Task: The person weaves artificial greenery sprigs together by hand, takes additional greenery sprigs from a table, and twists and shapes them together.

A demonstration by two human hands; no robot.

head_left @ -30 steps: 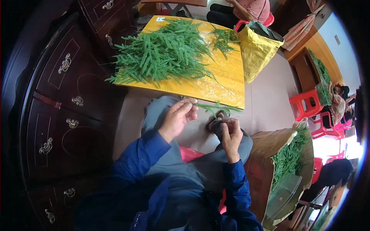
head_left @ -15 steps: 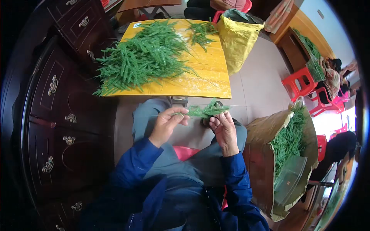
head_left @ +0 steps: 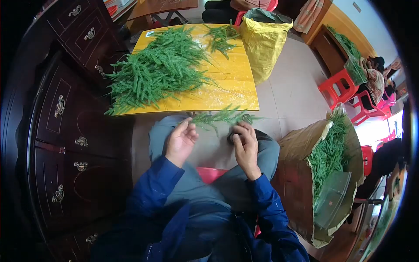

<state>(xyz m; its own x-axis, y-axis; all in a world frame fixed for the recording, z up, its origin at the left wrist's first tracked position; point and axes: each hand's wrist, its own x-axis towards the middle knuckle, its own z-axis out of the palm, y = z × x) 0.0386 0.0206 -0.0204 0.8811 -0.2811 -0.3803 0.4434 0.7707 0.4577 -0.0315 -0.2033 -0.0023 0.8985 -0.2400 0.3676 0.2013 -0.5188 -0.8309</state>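
A feathery green plastic-looking sprig [head_left: 223, 117] stretches sideways in front of the yellow table's near edge, above my knees. At its left end, my left hand [head_left: 180, 139] pinches the stem between thumb and forefinger, the other fingers loosely curled. My right hand [head_left: 247, 146] is just below the sprig's right part, fingers bent and smeared by motion; whether they touch the sprig I cannot tell. Beyond, a large pile of similar green sprigs [head_left: 161, 67] covers the left of the yellow table [head_left: 238, 89]. A smaller bunch of sprigs [head_left: 221, 39] lies at its far side.
A yellow sack [head_left: 264, 50] stands by the table's right corner. To my right is an open cardboard box [head_left: 301, 148] with green sprigs and a clear plastic sheet. Dark cabinets [head_left: 83, 118] line my left. Other people sit farther off near red stools [head_left: 338, 89].
The sprig, bunched between both hands before, is now spread out with its fronds apart. My right hand has moved slightly left and down, and my left hand slightly left.
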